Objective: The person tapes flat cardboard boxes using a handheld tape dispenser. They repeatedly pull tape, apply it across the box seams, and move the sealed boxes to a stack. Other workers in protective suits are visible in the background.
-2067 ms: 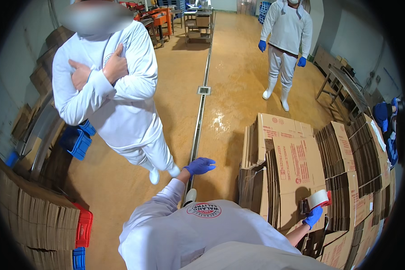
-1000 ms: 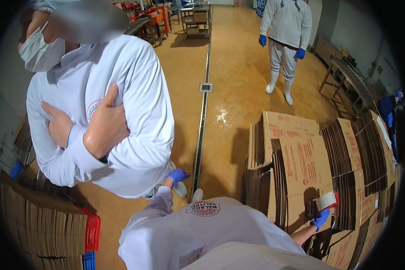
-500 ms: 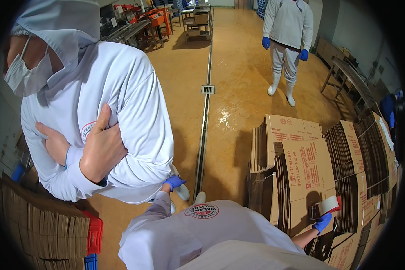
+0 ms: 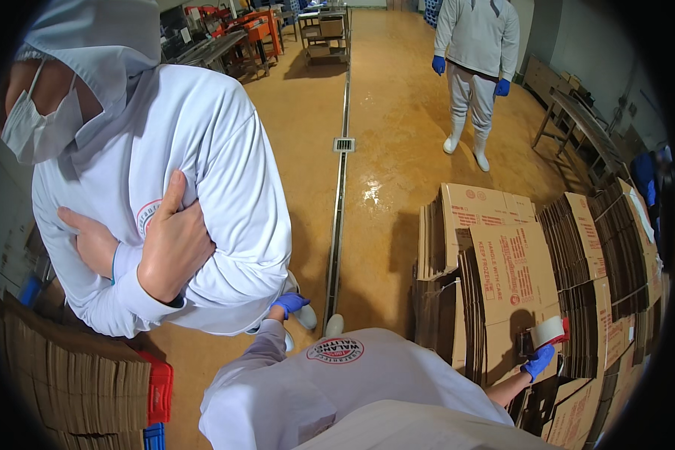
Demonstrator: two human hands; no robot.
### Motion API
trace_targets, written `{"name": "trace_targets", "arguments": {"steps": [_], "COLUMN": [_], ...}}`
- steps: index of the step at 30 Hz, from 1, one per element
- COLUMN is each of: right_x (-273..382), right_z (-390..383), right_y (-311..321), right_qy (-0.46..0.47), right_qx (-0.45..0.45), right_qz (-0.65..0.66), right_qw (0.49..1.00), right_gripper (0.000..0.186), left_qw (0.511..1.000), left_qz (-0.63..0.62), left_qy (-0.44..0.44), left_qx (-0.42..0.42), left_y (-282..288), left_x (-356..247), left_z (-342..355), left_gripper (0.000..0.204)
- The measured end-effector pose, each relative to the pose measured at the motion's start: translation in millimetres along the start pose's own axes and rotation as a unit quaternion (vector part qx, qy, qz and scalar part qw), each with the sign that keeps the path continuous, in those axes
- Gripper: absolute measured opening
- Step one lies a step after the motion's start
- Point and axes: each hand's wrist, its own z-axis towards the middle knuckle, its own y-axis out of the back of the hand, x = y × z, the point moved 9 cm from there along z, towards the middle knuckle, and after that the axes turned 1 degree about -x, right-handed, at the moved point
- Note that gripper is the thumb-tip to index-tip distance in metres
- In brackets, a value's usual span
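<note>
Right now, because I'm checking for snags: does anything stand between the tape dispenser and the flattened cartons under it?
Nothing visible does: the right hand holds the tape dispenser right over the flattened cartons. Whether they touch, I can't tell.

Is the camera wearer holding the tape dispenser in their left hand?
No, the blue-gloved right hand holds the tape dispenser.
</note>
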Motion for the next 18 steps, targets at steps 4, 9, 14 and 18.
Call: {"name": "trace_targets", "arguments": {"steps": [4,9,14,18], "right_x": [3.2,67.8,28.4,66.3], "right_z": [8.3,0.2,4.6,-8.2], "right_y": [-13.2,-5.6,5.2,8.4], "right_qy": [0.009,-0.022,-0.018,-0.19], "right_qx": [0.104,0.169,0.074,0.076], "right_qz": [-0.07,-0.042,0.035,0.186], "right_qw": [0.992,0.984,0.996,0.961], "right_gripper": [0.014,0.016,0.018,0.021], "left_qw": [1.0,1.0,1.0,1.0], "left_qz": [-0.013,-0.018,-0.006,-0.01], "left_qy": [-0.004,-0.011,-0.02,-0.011], "left_qx": [0.003,0.002,-0.002,-0.006], "left_y": [-16.9,-17.2,-11.6,-12.9], "left_x": [20.3,10.3,-9.4,-1.4], "left_z": [18.7,11.8,6.0,1.3], "left_gripper": [0.053,0.053,0.051,0.05]}}
